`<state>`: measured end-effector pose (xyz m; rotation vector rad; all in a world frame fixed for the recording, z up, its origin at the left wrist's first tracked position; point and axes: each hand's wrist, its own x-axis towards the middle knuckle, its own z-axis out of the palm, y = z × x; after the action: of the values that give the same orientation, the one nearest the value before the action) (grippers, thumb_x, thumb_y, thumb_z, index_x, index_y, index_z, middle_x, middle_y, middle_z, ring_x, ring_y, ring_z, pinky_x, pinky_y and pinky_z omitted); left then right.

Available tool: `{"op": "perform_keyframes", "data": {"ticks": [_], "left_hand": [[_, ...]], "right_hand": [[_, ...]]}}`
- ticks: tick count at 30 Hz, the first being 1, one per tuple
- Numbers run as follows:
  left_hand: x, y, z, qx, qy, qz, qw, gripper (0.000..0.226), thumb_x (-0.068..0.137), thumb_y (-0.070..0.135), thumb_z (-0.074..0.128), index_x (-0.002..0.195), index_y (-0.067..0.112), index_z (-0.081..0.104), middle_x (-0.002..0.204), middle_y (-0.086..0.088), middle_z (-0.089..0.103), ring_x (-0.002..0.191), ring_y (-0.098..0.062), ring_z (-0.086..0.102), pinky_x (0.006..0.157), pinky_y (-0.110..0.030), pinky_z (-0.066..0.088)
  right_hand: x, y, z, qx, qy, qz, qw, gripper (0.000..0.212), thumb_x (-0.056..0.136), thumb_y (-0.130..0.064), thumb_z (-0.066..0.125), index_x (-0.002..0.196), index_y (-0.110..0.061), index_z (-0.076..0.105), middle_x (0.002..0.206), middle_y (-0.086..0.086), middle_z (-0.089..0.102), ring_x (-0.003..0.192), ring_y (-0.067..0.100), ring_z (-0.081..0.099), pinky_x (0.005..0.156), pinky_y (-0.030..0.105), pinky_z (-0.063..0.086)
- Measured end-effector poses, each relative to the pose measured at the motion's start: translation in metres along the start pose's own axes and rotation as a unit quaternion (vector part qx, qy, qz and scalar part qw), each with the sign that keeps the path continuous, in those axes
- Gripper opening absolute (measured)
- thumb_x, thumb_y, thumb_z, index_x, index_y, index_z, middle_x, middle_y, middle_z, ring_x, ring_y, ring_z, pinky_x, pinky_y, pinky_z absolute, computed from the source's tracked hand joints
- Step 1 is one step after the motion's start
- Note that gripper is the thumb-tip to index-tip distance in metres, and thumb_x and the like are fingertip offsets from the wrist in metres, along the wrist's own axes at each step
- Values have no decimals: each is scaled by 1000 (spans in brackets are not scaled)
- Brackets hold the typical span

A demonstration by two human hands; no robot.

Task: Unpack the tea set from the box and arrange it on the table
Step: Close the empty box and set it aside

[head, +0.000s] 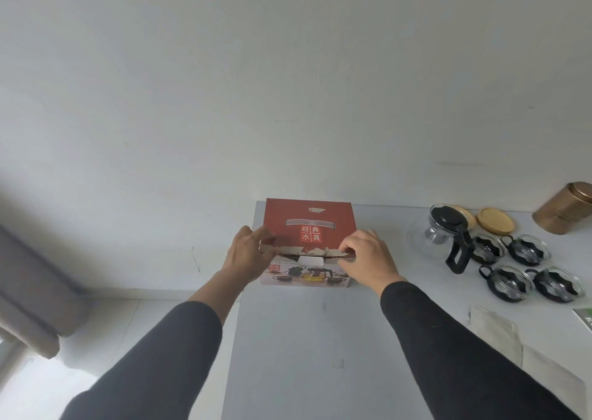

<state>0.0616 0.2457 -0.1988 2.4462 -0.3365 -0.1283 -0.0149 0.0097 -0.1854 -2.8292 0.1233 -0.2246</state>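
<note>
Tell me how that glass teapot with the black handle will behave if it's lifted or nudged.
The glass teapot looks thin-walled and clear, so probably fragile and slick. Its wide base suggests it won't tip easily. The black handle likely gives the surest grip.

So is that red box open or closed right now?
Closed. The red box has its top flap lying flat, tab tucked at the front edge, with both hands, left and right, on it.

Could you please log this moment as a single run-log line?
left hand: on box left edge | right hand: pinching front flap | box: closed | teapot, four cups: on table
</note>
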Motion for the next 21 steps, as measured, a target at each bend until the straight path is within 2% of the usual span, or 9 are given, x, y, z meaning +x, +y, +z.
{"op": "perform_keyframes", "data": {"ticks": [4, 7, 10, 14, 17, 21], "left_hand": [[0, -1, 1, -25, -5, 18, 1000, 30, 87, 31, 65, 115, 25, 59, 107, 2, 44, 89, -12, 51, 85, -22, 41], [1, -2, 0, -33, -4, 13, 999, 31, 87, 31, 66, 116, 24, 59, 107, 3, 43, 88, -13, 52, 83, -19, 38], [1, -3, 0, -46, -1, 16, 999, 33, 86, 29, 67, 118, 22, 59, 107, 3, 42, 88, -12, 51, 84, -18, 38], [3, -4, 0, -55, -1, 22, 998, 34, 86, 28, 68, 118, 20, 59, 107, 2, 43, 88, -13, 51, 83, -18, 38], [5, -5, -2, -56, -12, 22, 998, 36, 86, 29, 68, 119, 21, 58, 108, 2, 44, 87, -14, 51, 83, -19, 38], [8, -9, -2, -50, -27, 30, 998, 38, 85, 30, 68, 121, 21, 58, 108, 1, 46, 89, -13, 51, 87, -22, 41]], "right_hand": [[-2, -14, 10, 34, 17, -65, 997, 17, 72, -18, 76, 88, -16, 69, 93, -1, 65, 89, 21, 55, 78, 36, 48], [-5, -17, 21, 51, 44, -99, 993, 14, 66, -9, 77, 74, -15, 68, 81, -1, 65, 77, 24, 59, 63, 40, 53], [-8, -18, 25, 57, 64, -115, 990, 8, 65, -16, 73, 73, -17, 70, 78, -3, 64, 75, 22, 59, 59, 37, 52], [-5, -20, 26, 37, 77, -124, 989, 10, 64, -26, 76, 68, -20, 70, 74, -5, 62, 71, 21, 60, 53, 30, 45], [-1, -21, 28, 25, 85, -120, 989, 17, 62, -20, 85, 64, -20, 68, 72, -5, 63, 69, 22, 59, 54, 30, 43], [3, -23, 29, 25, 77, -91, 993, 24, 63, -18, 86, 61, -17, 62, 69, -6, 63, 67, 20, 55, 55, 31, 44]]}}
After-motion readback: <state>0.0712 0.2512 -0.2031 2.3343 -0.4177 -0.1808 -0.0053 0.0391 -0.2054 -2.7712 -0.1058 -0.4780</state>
